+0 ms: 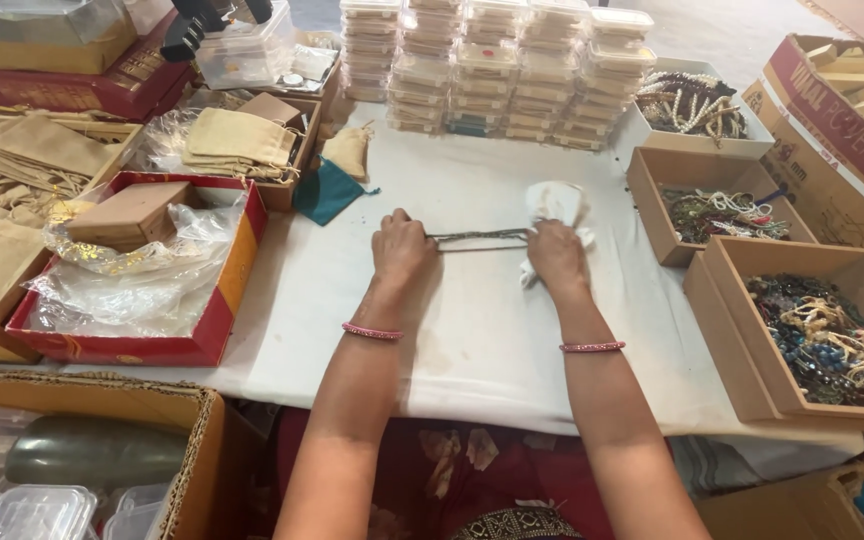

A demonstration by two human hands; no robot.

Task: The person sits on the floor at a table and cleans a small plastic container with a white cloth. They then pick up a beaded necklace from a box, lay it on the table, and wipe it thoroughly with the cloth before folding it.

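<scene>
A thin dark beaded strand [480, 238] is stretched level just above the white table cloth [472, 330]. My left hand [401, 248] pinches its left end. My right hand [556, 255] grips the right end together with a crumpled white cloth [555, 205] that bunches above and beside the fingers. Both wrists wear pink bangles. How the strand runs inside the white cloth is hidden.
Stacks of clear lidded plastic boxes [497, 65] line the far edge. Cardboard trays of bead jewellery [822, 330] stand at the right. At the left are a red box with plastic wrap [142, 270], beige pouches [237, 140], and a teal pouch [326, 192].
</scene>
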